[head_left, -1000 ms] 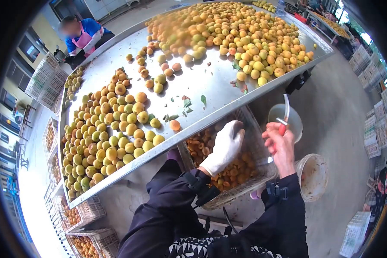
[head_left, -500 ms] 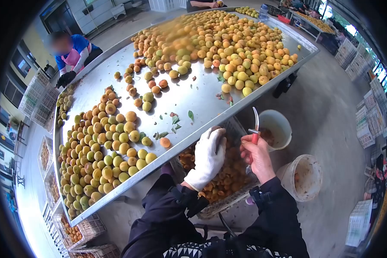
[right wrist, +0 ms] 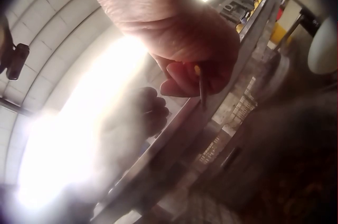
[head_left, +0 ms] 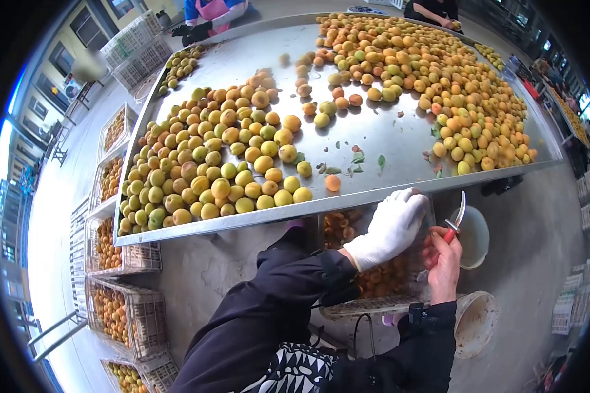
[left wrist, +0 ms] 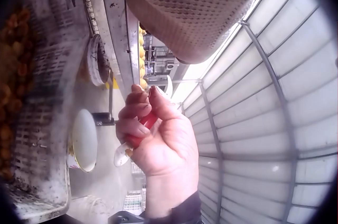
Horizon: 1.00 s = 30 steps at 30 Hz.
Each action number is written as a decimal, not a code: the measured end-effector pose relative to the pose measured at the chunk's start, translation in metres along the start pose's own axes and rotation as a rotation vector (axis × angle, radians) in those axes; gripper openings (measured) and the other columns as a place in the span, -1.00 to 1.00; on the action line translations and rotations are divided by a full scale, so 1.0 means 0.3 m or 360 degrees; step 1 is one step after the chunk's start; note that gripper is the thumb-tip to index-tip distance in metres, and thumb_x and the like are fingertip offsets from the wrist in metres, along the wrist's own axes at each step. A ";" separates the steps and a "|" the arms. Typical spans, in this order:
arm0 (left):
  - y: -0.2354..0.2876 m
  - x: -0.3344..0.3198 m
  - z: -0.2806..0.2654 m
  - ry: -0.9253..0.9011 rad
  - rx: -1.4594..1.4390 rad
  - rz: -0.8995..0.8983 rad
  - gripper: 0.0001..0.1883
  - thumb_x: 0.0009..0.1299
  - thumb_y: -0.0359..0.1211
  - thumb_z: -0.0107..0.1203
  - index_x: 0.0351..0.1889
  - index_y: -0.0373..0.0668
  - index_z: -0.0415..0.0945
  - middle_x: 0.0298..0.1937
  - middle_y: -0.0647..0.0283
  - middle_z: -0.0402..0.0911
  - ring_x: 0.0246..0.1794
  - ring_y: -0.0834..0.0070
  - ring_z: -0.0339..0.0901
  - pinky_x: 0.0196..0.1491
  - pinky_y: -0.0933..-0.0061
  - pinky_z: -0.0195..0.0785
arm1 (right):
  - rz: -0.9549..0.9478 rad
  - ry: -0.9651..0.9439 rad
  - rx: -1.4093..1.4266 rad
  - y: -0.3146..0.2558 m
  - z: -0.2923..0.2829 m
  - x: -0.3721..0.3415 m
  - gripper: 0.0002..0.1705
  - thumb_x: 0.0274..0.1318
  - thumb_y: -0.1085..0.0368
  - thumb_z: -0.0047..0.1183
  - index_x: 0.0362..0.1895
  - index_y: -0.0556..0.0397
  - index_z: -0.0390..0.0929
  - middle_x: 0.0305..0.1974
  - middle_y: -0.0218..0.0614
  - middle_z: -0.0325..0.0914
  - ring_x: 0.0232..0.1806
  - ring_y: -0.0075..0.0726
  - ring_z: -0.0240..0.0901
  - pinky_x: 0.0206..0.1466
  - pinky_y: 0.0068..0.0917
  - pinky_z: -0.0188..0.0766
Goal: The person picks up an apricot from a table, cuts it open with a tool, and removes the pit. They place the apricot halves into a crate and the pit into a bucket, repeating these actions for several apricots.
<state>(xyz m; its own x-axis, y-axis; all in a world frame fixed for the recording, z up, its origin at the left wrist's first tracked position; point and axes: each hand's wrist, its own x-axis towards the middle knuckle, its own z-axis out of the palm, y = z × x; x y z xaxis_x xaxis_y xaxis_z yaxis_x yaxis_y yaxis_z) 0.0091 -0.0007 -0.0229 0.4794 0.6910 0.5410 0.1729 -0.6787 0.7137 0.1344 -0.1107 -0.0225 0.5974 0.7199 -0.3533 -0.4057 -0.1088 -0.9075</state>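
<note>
Hands closer vs 0.5s ago: L hand (head_left: 388, 229) by table (head_left: 367, 198) rim, grip can't tell; R hand (head_left: 444, 263) grips knife (head_left: 450, 235). Pref keep tip off L.

This looks like a fruit-sorting or processing shed: a large rimmed metal surface (head_left: 377, 124) carries heaps of yellow-orange fruit (head_left: 406, 59), and slatted crates (head_left: 146, 321) filled with more stand along its left edge. Buckets (head_left: 478, 324) sit on the grey floor (head_left: 196, 281) by its near edge, a person in a pink apron (head_left: 213, 9) is near its far left corner, and a panelled, metal-ribbed roof (left wrist: 248, 134) spans overhead.
</note>
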 end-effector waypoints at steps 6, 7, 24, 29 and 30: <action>-0.005 -0.014 -0.002 0.0040 0.0013 -0.0037 -0.79 0.30 -0.41 0.13 -0.10 -0.14 0.49 -0.06 0.13 0.52 -0.02 0.07 0.47 -0.03 0.15 0.37 | 0.0002 -0.0055 -0.0065 0.021 0.001 0.006 -0.83 0.19 0.31 0.15 -0.15 0.03 0.51 -0.47 -0.40 0.51 -0.61 -0.56 0.39 -0.69 -0.71 0.08; -0.003 -0.016 -0.004 0.0035 0.0004 -0.0042 -0.79 0.30 -0.41 0.13 -0.11 -0.14 0.49 -0.07 0.14 0.52 -0.02 0.07 0.47 -0.04 0.15 0.37 | -0.0007 -0.0062 -0.0057 0.025 0.003 0.007 -0.83 0.19 0.31 0.15 -0.15 0.02 0.51 -0.47 -0.40 0.51 -0.61 -0.57 0.39 -0.69 -0.71 0.08; -0.021 -0.215 -0.632 0.0362 0.0765 -0.0006 -0.70 0.22 -0.55 0.20 -0.06 -0.21 0.53 -0.03 0.09 0.60 -0.02 0.08 0.54 0.03 0.20 0.41 | 0.0044 -0.0230 -0.0064 0.052 0.037 0.013 -0.85 0.20 0.34 0.13 -0.16 0.07 0.51 -0.48 -0.37 0.51 -0.62 -0.57 0.41 -0.70 -0.70 0.14; -0.202 -0.344 -0.924 0.0567 0.1262 -0.0569 -0.56 0.24 -0.34 0.27 0.08 -0.18 0.46 0.05 0.08 0.53 0.06 0.08 0.47 0.09 0.18 0.36 | 0.0041 -0.0253 -0.0053 0.066 0.035 0.022 -0.85 0.20 0.33 0.14 -0.17 0.08 0.52 -0.49 -0.36 0.51 -0.63 -0.57 0.41 -0.70 -0.70 0.16; -0.215 -0.353 -0.959 0.0540 0.1325 -0.0681 -0.52 0.24 -0.31 0.28 0.12 -0.15 0.44 0.09 0.07 0.50 0.10 0.07 0.45 0.13 0.18 0.34 | 0.0038 -0.0256 -0.0051 0.069 0.037 0.023 -0.85 0.20 0.33 0.14 -0.17 0.08 0.52 -0.49 -0.36 0.51 -0.63 -0.57 0.41 -0.70 -0.70 0.16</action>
<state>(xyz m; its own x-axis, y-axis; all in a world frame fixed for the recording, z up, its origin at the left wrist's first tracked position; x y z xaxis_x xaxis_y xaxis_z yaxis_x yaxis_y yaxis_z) -0.3005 0.0414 0.0017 -0.0130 0.8647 0.5022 0.8846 -0.2242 0.4089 0.1225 -0.1003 -0.0412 0.4684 0.8168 -0.3366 -0.3950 -0.1472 -0.9068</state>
